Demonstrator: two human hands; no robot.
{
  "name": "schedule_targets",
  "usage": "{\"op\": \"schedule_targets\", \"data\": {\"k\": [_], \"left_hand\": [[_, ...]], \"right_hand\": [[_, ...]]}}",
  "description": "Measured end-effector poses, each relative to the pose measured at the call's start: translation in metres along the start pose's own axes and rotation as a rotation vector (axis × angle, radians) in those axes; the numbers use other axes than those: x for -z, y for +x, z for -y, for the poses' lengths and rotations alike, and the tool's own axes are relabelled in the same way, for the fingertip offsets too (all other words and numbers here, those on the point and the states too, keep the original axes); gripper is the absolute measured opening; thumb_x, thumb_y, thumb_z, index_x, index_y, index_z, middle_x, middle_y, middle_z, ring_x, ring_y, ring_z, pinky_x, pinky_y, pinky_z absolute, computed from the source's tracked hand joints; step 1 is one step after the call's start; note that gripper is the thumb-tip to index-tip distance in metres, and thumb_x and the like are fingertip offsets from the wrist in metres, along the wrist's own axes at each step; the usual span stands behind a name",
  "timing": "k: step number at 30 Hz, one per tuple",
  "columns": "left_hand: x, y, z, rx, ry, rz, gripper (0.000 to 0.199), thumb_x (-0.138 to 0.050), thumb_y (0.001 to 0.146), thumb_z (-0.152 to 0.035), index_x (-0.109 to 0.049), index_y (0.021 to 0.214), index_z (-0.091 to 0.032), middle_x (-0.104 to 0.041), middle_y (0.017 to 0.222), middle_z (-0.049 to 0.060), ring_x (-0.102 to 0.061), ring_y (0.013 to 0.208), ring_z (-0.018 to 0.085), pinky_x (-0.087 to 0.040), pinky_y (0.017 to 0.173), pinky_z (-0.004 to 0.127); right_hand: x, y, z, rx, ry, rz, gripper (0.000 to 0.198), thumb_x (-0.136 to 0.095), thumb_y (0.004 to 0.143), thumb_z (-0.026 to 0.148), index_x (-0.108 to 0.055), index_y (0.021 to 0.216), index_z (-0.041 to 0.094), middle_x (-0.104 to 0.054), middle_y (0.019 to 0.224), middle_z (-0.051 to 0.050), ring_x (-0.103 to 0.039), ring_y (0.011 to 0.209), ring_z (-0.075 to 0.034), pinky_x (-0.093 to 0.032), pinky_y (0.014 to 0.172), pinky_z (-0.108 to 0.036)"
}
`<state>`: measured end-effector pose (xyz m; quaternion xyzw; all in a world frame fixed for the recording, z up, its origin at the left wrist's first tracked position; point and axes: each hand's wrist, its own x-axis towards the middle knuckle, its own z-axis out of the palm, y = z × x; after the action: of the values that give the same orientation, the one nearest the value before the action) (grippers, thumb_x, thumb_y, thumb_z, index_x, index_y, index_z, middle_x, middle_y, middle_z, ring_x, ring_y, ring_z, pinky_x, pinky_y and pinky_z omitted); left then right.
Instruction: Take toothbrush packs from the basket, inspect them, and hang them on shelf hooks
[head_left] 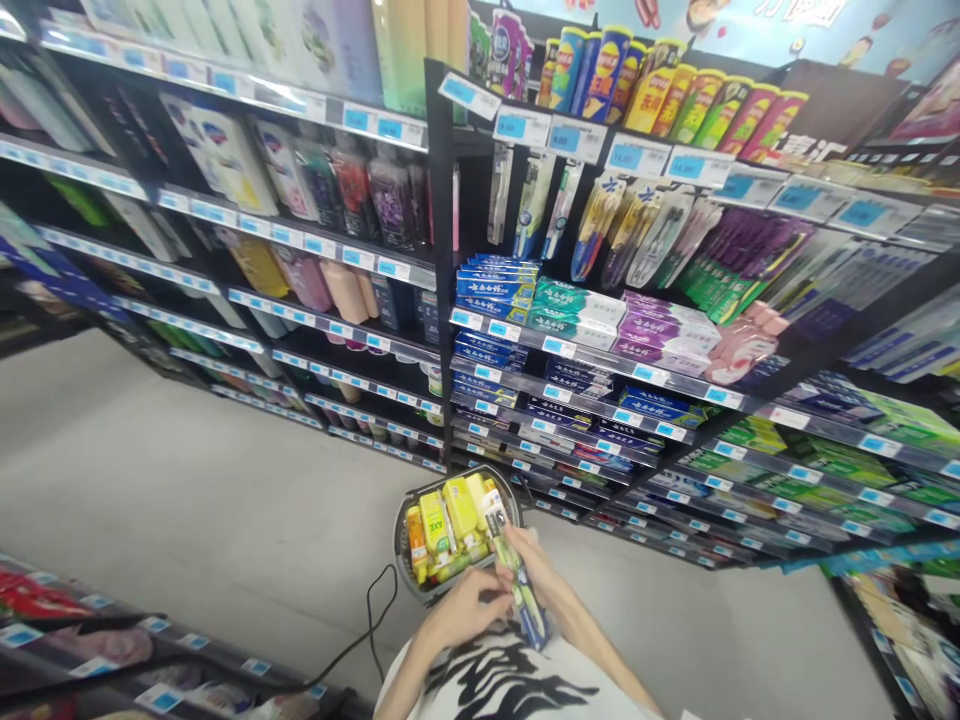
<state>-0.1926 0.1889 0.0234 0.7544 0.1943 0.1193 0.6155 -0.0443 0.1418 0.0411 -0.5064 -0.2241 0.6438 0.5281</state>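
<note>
A toothbrush pack [523,600], in clear and blue-green wrapping, is held upright and slanted in front of my body. My right hand [536,562] is closed around its right side, the thumb near the upper part. From the other side, my left hand [474,602] has its fingers curled and pinched at the pack's left edge. Just beyond both hands is a dark shopping basket [401,550] with several yellow bottles [459,505] in it, one labelled AXE. An orange-capped bottle [417,540] lies at the basket's left side.
Ahead stands a shelf with hanging toothbrushes [600,230], toothpaste boxes [574,310] and chip canisters [652,95]. Bottles of body wash [349,185] fill the shelf to the left. A black cable [369,625] hangs left of my body. Another shelf [97,668] is at lower left.
</note>
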Motion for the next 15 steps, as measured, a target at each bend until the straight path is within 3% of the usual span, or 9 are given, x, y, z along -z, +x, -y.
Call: {"op": "schedule_targets", "data": {"k": [9,12,15], "left_hand": [[-0.005,0.001,0.013,-0.006,0.037,-0.075,0.037,-0.049,0.097,-0.042,-0.073,0.085,-0.017,-0.072,0.088,0.005,-0.063,0.085,0.020,-0.047,0.084,0.027],[-0.005,0.003,0.023,0.037,-0.037,-0.127,0.039,-0.048,0.098,-0.045,-0.068,0.117,-0.018,-0.071,0.092,0.006,-0.063,0.086,0.019,-0.048,0.086,0.029],[-0.004,0.004,0.028,0.050,-0.109,-0.171,0.059,-0.058,0.092,-0.038,-0.044,0.147,-0.021,-0.067,0.110,0.008,-0.062,0.094,0.019,-0.049,0.090,0.031]], "right_hand": [[-0.002,0.008,0.004,0.070,0.047,-0.131,0.058,-0.064,0.079,0.072,-0.060,0.081,0.015,-0.047,0.043,0.002,-0.041,0.036,-0.011,-0.027,0.039,-0.023],[0.000,0.015,0.007,0.214,0.133,-0.288,0.055,-0.066,0.079,0.069,-0.061,0.088,0.015,-0.050,0.050,0.003,-0.043,0.043,-0.010,-0.033,0.043,-0.022],[0.003,0.019,0.011,0.313,0.283,-0.402,0.051,-0.071,0.078,0.062,-0.062,0.102,0.018,-0.055,0.063,0.003,-0.048,0.054,-0.011,-0.039,0.049,-0.022]]}}
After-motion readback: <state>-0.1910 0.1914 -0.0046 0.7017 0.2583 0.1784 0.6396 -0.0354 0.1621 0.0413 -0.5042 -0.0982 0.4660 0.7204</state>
